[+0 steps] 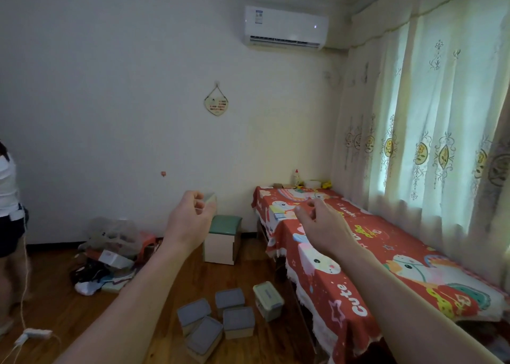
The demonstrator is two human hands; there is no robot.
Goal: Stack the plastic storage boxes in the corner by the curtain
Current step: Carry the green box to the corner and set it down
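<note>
Several small plastic storage boxes with grey lids [230, 298] sit in a loose cluster on the wooden floor beside the table. One of them [204, 339] lies tilted. A pale green lidded box [267, 298] stands just right of them. My left hand [190, 220] is raised in front of the wall, fingers curled around a small pale box [211, 199] that is mostly hidden by the fingers. My right hand [317, 225] hovers over the table's near corner, fingers loosely bent and apart, holding nothing. The curtain [430, 131] hangs along the right side.
A long table with a red cartoon cloth [358, 253] runs along the curtain. A green-topped stool [223, 239] stands by the wall. A heap of bags and clutter [110, 253] lies to the left. A person [8, 211] stands at the left edge, near a power strip [33, 334].
</note>
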